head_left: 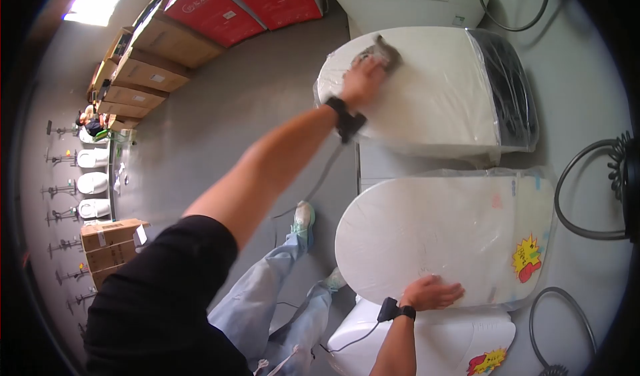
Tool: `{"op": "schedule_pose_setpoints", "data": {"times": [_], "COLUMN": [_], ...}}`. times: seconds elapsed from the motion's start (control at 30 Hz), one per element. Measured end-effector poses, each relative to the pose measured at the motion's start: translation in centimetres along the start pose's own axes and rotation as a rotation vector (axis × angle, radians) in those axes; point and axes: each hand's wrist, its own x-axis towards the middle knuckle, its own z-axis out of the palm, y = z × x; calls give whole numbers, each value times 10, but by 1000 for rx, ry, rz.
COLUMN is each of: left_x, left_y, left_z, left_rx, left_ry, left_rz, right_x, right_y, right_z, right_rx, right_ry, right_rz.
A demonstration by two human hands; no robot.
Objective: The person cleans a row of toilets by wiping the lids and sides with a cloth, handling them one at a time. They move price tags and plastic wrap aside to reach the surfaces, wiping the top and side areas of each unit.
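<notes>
My left hand (pixel 365 81) presses a crumpled grey cloth (pixel 387 54) against a white toilet lid (pixel 433 86) wrapped in clear plastic, near its rounded end. My right hand (pixel 432 294) lies with fingers stretched out on the near edge of a second plastic-covered white lid (pixel 427 229) and holds nothing. That lid bears a yellow and red sticker (pixel 527 259). Below it, partly covered, is another white toilet (pixel 467 333). Dark bands with small modules are around both wrists.
Coiled grey hoses (pixel 567 189) hang at the right. A white toilet (pixel 400 3) stands at the top. Red boxes (pixel 213 9) and brown cartons (pixel 150 69) line the upper left. White toilets (pixel 93 183) and more cartons (pixel 110 249) stand far left. Thin cables run near my legs.
</notes>
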Motion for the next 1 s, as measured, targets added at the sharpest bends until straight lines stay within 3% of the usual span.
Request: {"op": "schedule_pose_setpoints", "data": {"times": [0.07, 0.13, 0.27, 0.43, 0.63, 0.73, 0.87, 1.0], "left_x": [-34, -53, -84, -87, -71, -64, -64, -45], "left_y": [64, 74, 68, 13, -54, -64, -47, -24], "left_z": [-10, -4, -23, -63, -111, -107, -99, -89], "left_rx": [98, 42, -156, -85, -69, -49, -50, -131], "left_ry": [4, -67, -312, -389, -357, -394, -660, -781], "left_rz": [10, 205, 532, 676, 528, 632, 581, 736], "right_x": [0, -2, 0, 0, 0, -1, 0, -2], "right_y": [1, 6, 2, 9, 10, 13, 6, 4], "right_z": [-1, 2, 3, 6, 7, 8, 3, 2], "right_rx": [3, -34, -53, -72, -16, -29, -18, -26], "right_ry": [11, 21, 0, 29, 67, 47, 3, 30], "right_rz": [-15, -43, 13, -32, -41, -11, 27, 28]}}
